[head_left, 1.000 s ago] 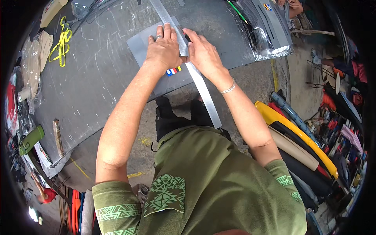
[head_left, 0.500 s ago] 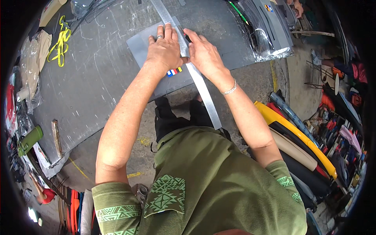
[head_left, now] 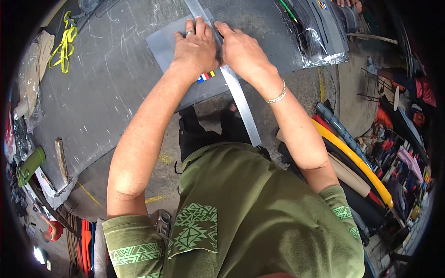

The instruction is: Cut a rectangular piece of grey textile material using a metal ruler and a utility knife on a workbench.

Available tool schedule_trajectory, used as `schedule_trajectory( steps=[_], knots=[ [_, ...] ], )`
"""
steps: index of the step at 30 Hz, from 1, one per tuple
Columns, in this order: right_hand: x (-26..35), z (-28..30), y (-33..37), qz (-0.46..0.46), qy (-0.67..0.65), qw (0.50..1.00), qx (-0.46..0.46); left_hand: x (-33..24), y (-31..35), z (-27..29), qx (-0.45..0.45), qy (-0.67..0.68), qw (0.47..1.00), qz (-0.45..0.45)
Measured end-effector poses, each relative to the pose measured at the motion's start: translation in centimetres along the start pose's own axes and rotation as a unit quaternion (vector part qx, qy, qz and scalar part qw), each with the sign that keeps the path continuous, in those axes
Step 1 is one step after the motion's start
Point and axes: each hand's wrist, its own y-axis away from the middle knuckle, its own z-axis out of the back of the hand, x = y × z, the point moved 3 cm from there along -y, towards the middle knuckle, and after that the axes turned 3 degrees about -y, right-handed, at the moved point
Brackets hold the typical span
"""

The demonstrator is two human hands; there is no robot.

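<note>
A grey sheet (head_left: pixel 159 41) lies on the dark worktable, with a long metal ruler (head_left: pixel 241 104) across it. The ruler's near end sticks out past the table edge, toward my shirt. My left hand (head_left: pixel 197 48) presses flat on the sheet and ruler, fingers spread, with a ring on one finger. Beside the ruler's right edge, my right hand (head_left: pixel 245 52) is closed around a small black and red tool (head_left: pixel 219 34), mostly hidden by the fingers. A small patch of coloured flags (head_left: pixel 206 76) shows on the sheet below my left wrist.
A yellow tape measure (head_left: pixel 65 44) lies at the table's far left. Grey sheets in clear plastic (head_left: pixel 324 55) and a green pencil (head_left: pixel 288 10) are at the right end. Coloured material rolls (head_left: pixel 357 157) stand below right. A wooden stick (head_left: pixel 61 160) lies near the left edge.
The view has shifted slightly. My right hand has moved a little farther along the ruler, and its wrist has swung outward to the right. My left hand stays pressed down.
</note>
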Motion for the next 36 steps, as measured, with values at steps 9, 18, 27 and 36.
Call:
schedule_trajectory(
  steps=[9,18,27,36],
  knots=[
    [0.5,0.3,3.1,-0.039,-0.021,0.999,0.026,-0.1,0.2,0.2,0.006,-0.009,1.0,0.01],
    [1.0,0.5,7.6,-0.044,-0.036,0.998,0.039,1.9,-1.2,-6.4,-0.159,0.128,0.978,-0.053],
    [0.5,0.8,11.1,-0.089,-0.052,0.993,0.066,1.8,0.8,-2.4,-0.083,0.107,0.989,-0.063],
    [-2.2,0.8,12.1,-0.101,-0.168,0.981,0.009,-0.6,0.6,2.6,0.093,0.009,0.996,0.016]
  ],
)
